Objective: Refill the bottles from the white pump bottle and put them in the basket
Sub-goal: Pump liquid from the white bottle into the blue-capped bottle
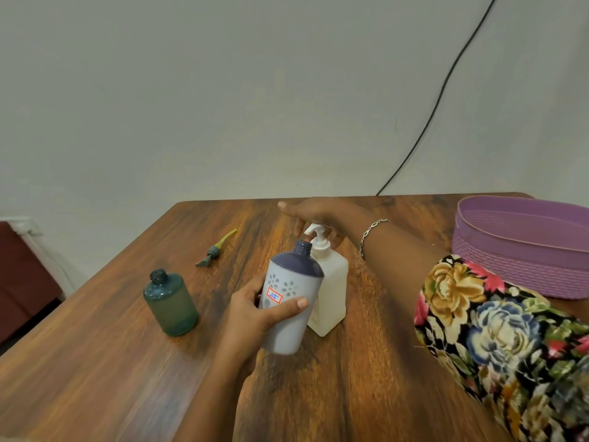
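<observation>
My left hand grips a grey bottle with a dark blue top, tilted with its open neck just under the spout of the white pump bottle. The pump bottle stands upright on the wooden table. My right hand rests over the white pump head, its fingers reaching down behind it. A teal bottle stands uncapped at the left. Its grey pump with a yellow tube lies on the table behind it. The purple basket sits at the far right.
A black cable runs down the pale wall behind the table. A dark red seat stands beyond the table's left edge. My floral sleeve covers the lower right of the view.
</observation>
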